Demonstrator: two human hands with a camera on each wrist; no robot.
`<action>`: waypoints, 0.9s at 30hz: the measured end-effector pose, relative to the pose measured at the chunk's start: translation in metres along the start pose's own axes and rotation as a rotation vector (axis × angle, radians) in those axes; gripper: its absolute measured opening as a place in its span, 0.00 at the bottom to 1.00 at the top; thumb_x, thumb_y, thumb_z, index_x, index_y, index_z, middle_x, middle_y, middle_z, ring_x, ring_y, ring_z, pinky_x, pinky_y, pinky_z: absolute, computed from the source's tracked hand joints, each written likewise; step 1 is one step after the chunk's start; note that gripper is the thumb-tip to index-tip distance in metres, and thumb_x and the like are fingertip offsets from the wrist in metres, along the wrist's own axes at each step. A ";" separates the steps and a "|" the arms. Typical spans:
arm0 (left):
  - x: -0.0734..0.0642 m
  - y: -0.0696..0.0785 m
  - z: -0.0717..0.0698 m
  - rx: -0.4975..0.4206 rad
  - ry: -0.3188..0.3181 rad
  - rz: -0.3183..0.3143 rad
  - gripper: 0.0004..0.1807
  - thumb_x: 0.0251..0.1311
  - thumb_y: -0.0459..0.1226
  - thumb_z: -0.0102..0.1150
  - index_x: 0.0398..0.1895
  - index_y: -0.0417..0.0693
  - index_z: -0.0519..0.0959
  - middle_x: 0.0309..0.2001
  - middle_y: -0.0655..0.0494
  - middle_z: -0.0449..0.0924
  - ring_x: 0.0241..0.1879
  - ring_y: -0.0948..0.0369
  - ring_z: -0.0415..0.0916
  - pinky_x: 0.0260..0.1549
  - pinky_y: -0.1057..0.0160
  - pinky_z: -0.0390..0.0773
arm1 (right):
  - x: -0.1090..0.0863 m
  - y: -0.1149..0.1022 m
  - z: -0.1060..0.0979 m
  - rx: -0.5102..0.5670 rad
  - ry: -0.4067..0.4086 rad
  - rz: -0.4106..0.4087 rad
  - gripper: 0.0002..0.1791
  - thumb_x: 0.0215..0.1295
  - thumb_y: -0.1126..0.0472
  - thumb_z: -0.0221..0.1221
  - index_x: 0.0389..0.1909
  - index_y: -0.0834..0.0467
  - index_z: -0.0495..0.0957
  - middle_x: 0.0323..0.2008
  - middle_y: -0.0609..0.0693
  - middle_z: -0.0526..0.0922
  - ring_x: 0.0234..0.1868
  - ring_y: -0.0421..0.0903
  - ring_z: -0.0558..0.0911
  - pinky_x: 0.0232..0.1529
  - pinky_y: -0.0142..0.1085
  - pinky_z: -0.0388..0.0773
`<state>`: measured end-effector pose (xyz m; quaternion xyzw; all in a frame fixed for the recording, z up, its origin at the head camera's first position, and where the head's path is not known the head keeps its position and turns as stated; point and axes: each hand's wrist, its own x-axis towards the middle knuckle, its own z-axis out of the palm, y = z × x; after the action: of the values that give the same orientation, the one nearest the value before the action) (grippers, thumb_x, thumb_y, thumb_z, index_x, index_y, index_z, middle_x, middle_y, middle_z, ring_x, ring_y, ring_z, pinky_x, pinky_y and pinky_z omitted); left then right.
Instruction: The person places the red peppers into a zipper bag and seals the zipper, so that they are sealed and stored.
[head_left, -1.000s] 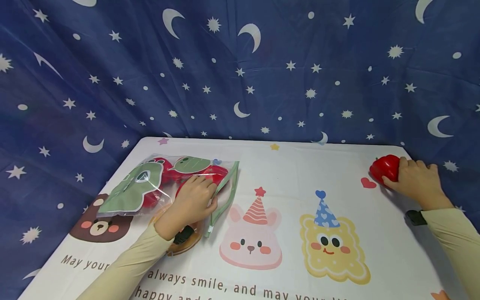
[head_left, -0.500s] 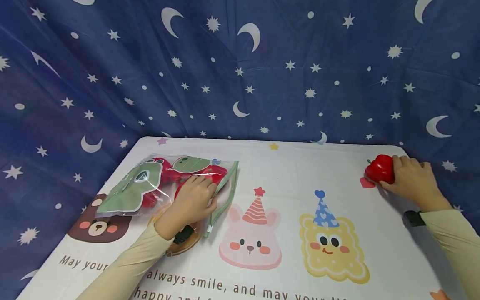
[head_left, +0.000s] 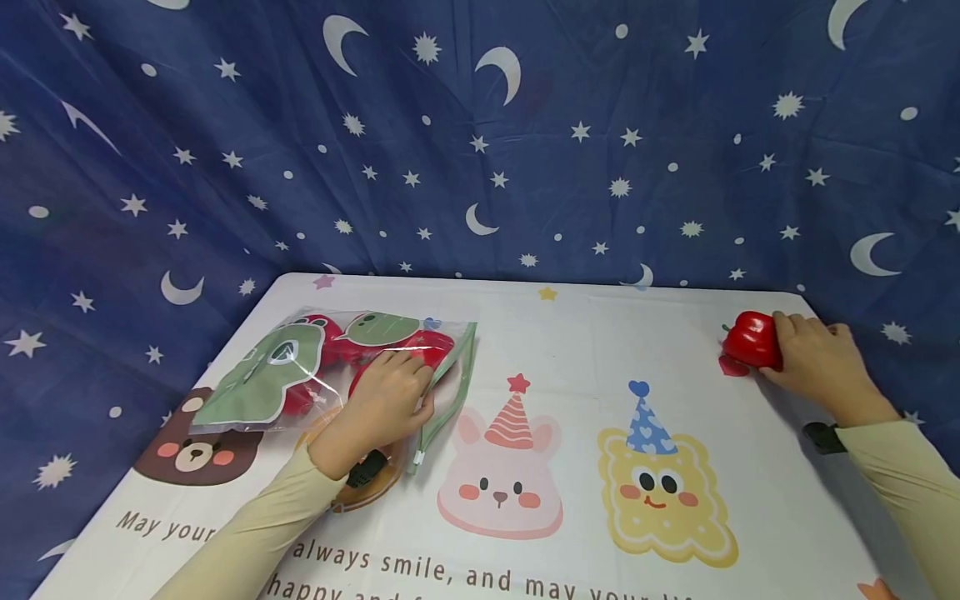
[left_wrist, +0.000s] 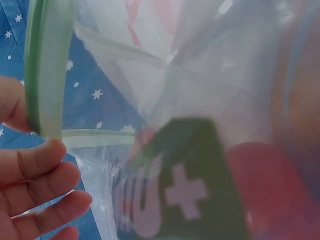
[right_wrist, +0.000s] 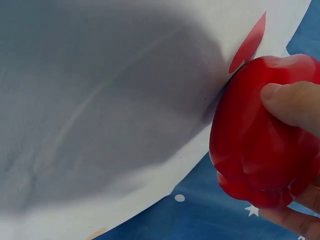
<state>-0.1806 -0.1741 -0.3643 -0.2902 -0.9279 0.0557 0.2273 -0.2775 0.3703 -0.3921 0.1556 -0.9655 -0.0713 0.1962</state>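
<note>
My left hand [head_left: 388, 404] pinches the green-edged mouth of a clear zip bag [head_left: 258, 379] at the table's left. In the left wrist view, thumb and forefinger meet on the green zip strip [left_wrist: 50, 70], the other fingers fanned below it. Several red things [head_left: 431, 343] show through the plastic beside green printed pictures; their kind is hard to tell. At the far right, my right hand [head_left: 821, 367] grips a shiny red bell pepper [head_left: 752, 340], its green stem facing left. The thumb [right_wrist: 290, 102] lies across the pepper in the right wrist view, fingers underneath.
A white tablecloth [head_left: 585, 350] with printed cartoon figures and lettering covers the table. Behind and to the left hangs a dark blue curtain [head_left: 555, 192] with moons and stars. The zip's white slider [head_left: 418, 457] sits at the bag's near corner.
My right hand has moved slightly left with the bell pepper, which has turned so its stem shows and now covers part of the printed red heart. The left hand and bag stay put.
</note>
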 end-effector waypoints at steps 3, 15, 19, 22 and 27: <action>0.000 0.000 0.000 -0.006 -0.009 -0.006 0.10 0.45 0.42 0.61 0.27 0.45 0.78 0.31 0.52 0.82 0.38 0.53 0.76 0.43 0.55 0.74 | 0.000 -0.002 0.000 0.006 0.006 -0.007 0.45 0.26 0.60 0.76 0.47 0.78 0.65 0.37 0.74 0.76 0.37 0.69 0.75 0.40 0.64 0.69; 0.000 0.000 0.000 -0.010 -0.009 -0.004 0.09 0.45 0.42 0.61 0.26 0.45 0.77 0.30 0.52 0.82 0.38 0.53 0.76 0.44 0.55 0.74 | 0.006 -0.017 -0.010 0.049 0.167 -0.174 0.50 0.20 0.64 0.77 0.51 0.75 0.65 0.41 0.73 0.76 0.43 0.67 0.75 0.43 0.60 0.72; 0.000 -0.001 0.001 -0.009 -0.006 0.000 0.09 0.45 0.42 0.61 0.25 0.45 0.77 0.30 0.52 0.81 0.38 0.53 0.76 0.44 0.54 0.74 | 0.010 -0.026 -0.018 0.074 0.207 -0.227 0.50 0.20 0.65 0.77 0.53 0.74 0.66 0.43 0.72 0.76 0.45 0.66 0.75 0.44 0.59 0.73; 0.000 -0.001 0.000 -0.009 -0.013 -0.004 0.10 0.45 0.42 0.61 0.26 0.46 0.78 0.31 0.52 0.82 0.39 0.53 0.76 0.45 0.54 0.74 | 0.014 -0.033 -0.024 0.088 0.240 -0.276 0.51 0.19 0.64 0.78 0.53 0.73 0.66 0.44 0.71 0.76 0.45 0.65 0.75 0.43 0.59 0.73; 0.001 -0.001 -0.001 -0.006 -0.035 -0.015 0.11 0.45 0.43 0.62 0.28 0.45 0.79 0.32 0.51 0.82 0.39 0.53 0.76 0.45 0.55 0.75 | 0.020 -0.048 -0.034 0.092 0.299 -0.375 0.53 0.16 0.65 0.79 0.53 0.73 0.67 0.44 0.70 0.76 0.44 0.65 0.75 0.42 0.58 0.74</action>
<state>-0.1811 -0.1741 -0.3631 -0.2830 -0.9340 0.0564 0.2108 -0.2680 0.3156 -0.3631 0.3496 -0.8822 -0.0388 0.3130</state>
